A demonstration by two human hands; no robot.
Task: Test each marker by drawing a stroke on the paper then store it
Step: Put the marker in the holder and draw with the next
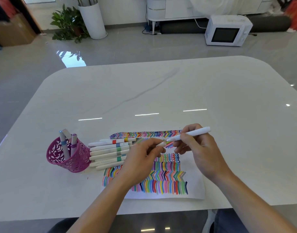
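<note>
— What lies nearest on the table [245,148]?

— A white sheet of paper [197,190], its near edge close to the table's front edge. It is covered in rows of short coloured strokes. Upright bars come first, then chevrons, then wavy lines, and a band of chevrons runs along the far edge.

— And the hands?

— Both forearms reach in over the sheet. The left hand [139,160] is palm down over its left part, and its fingers [157,149] are curled, pinching a small white cap [161,144]. The right hand [200,148] is just beside it, and its fingers [186,136] grip the marker [193,133] like a pen.

— How does that marker look?

— It has a slim white barrel with no cap on, slanting up to the right. Its tip points at the cap and nearly meets it above the paper. I cannot tell the tip's colour, or whether it touches the sheet.

— And the others?

— A row of markers [109,151] lies side by side at the paper's left edge, white with red, blue, green, grey and teal bands. Just beside their left ends stands a pink cut-out cup [68,158] holding three stored markers [64,143].

— And beyond the table?

— A glossy floor [127,47], a white microwave [228,31] standing on it, and a potted plant [68,24].
</note>
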